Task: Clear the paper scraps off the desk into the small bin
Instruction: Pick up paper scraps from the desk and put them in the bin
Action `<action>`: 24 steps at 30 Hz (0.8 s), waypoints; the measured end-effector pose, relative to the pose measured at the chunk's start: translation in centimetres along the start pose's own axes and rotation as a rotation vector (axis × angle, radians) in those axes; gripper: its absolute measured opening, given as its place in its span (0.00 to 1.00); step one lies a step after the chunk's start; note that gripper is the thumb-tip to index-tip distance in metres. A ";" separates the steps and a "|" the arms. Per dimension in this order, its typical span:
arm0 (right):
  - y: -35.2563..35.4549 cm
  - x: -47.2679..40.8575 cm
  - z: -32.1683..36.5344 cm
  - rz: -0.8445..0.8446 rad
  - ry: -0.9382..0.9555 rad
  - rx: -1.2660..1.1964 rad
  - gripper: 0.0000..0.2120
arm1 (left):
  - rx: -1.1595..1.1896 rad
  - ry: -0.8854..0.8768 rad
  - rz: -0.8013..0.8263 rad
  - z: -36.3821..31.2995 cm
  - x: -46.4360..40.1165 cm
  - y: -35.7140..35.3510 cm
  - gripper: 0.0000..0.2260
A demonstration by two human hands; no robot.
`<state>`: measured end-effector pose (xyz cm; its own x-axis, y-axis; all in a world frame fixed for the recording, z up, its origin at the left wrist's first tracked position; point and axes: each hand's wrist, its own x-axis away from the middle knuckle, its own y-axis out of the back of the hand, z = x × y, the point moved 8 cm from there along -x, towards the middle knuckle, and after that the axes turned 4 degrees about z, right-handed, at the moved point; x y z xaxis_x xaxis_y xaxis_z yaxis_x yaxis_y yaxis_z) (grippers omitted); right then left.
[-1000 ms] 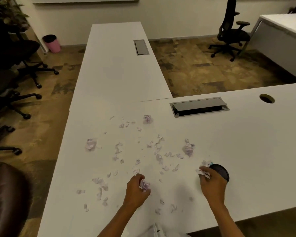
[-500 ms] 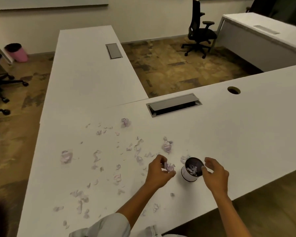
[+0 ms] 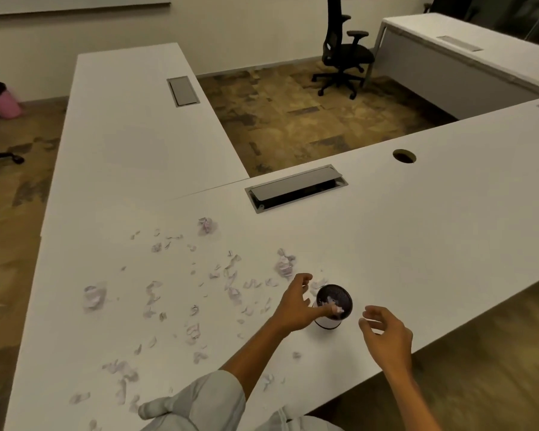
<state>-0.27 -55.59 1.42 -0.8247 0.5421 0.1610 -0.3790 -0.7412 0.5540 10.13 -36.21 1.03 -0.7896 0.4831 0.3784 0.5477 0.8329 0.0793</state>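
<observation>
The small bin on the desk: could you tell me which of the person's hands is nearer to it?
Left. The left hand reaches over the small bin, fingertips at its rim with a paper scrap. The right hand hovers apart, to the bin's right and nearer the desk edge.

A: How many bins do I have on the table (image 3: 417,219)?
B: One small bin (image 3: 333,309); one pink bin (image 3: 1,101) on the floor.
A: Crumpled wads?
B: Three large wads (image 3: 207,226); loose scraps (image 3: 193,331) too many to count.
A: Cable hatches?
B: Three hatches (image 3: 296,188); one grommet hole (image 3: 404,156).
</observation>
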 end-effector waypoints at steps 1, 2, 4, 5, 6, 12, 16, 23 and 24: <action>-0.2 -0.1 0.0 0.001 0.004 -0.002 0.11 | -0.030 0.011 -0.031 0.7 0.3 0.8 0.41; -0.4 -0.4 0.2 0.002 0.010 -0.002 0.11 | -0.075 0.022 -0.074 1.4 0.6 1.9 0.40; -1.0 -1.3 0.8 0.007 0.036 -0.001 0.11 | -0.163 0.054 -0.173 3.1 1.6 4.5 0.39; -1.3 -1.9 1.4 0.014 0.062 0.000 0.10 | -0.188 0.077 -0.219 4.1 2.4 5.8 0.39; -1.8 -2.7 2.1 0.023 0.095 0.005 0.10 | -0.204 0.101 -0.260 5.0 3.2 7.1 0.39; -6.1 -9.7 5.8 0.178 0.133 0.283 0.12 | -0.275 0.238 -0.401 10.2 8.5 12.4 0.38; -10.7 -13.2 5.5 0.512 -0.057 0.713 0.26 | -0.254 0.320 -0.467 12.8 11.7 13.9 0.38; -14.7 -13.1 4.9 0.693 -0.176 1.020 0.33 | -0.217 0.389 -0.554 15.6 15.7 15.4 0.38; -15.0 -13.1 4.8 0.685 -0.159 1.036 0.31 | -0.213 0.398 -0.565 15.9 16.2 15.7 0.39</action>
<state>18.25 -49.62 -5.09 -0.6345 0.2643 0.7263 0.6747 -0.2689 0.6873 1.49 -11.02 -6.23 -0.8296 -0.1750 0.5302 0.1594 0.8359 0.5253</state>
